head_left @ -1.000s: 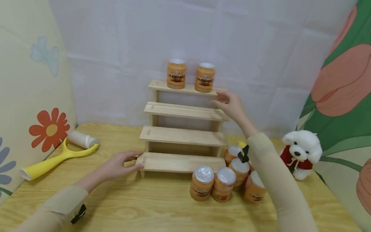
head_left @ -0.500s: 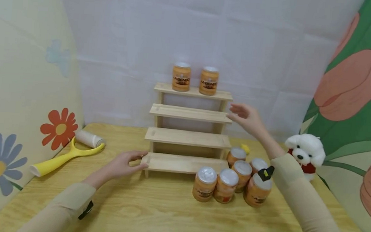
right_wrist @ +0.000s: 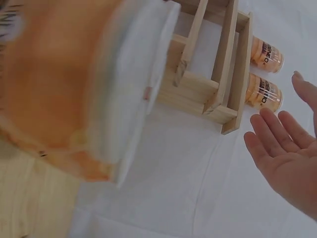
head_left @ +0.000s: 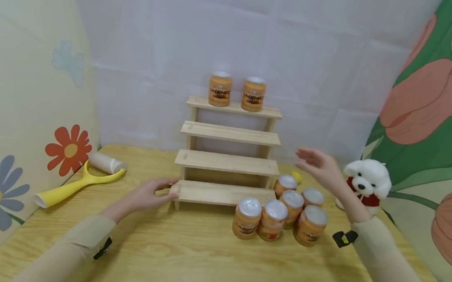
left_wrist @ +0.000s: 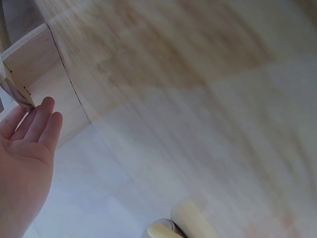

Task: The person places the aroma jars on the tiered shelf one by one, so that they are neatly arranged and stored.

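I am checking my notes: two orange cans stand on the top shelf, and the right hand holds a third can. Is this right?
Not quite: the head view shows the right hand empty, right of the rack. Two orange cans stand on the top shelf.

Six cans (head_left: pixel 293 209), a plush dog (head_left: pixel 370 179), a yellow forked handle (head_left: pixel 65 193) and a tiered shelf (head_left: pixel 226 162) bearing two upright cans (head_left: pixel 253 95) share a wood-grain counter (head_left: pixel 210 258).

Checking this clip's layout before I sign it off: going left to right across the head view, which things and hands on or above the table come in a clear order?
Yellow Y-shaped handle, left hand, four-tier wooden shelf, right hand, white plush dog.
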Tool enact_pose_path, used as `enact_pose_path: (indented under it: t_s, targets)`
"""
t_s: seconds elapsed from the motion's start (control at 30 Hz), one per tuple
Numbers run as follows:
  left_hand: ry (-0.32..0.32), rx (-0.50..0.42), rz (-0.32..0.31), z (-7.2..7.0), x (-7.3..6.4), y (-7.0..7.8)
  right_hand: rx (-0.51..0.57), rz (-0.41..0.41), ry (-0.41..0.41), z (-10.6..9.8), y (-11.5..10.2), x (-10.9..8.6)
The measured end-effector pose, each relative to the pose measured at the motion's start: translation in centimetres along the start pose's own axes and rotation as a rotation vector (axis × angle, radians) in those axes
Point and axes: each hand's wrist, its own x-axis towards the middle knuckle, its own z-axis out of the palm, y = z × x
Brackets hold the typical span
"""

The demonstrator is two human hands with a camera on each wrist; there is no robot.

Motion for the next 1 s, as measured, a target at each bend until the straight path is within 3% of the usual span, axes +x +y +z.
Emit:
enact_pose_path:
  t_s: [0.33, 0.63, 0.9, 1.0]
  targets:
    - [0.014, 0.019, 0.018, -0.3, -0.1, 0.1, -0.008, 0.084, -0.015, 0.4, 2.3, -5.2]
    - [0.007, 0.007, 0.003, -0.3, -0.1, 0.3, -0.076, 0.092, -0.018, 1.0, 3.9, -9.0]
    - [-0.003, 0.018, -0.009, -0.5, 0.0, 0.2, -0.070, -0.043, -0.013, 0.9, 4.9, -10.3]
    - [-0.006, 0.017, -0.003, -0.4, 0.0, 0.2, -0.041, -0.034, -0.068, 0.6, 5.2, -10.8]
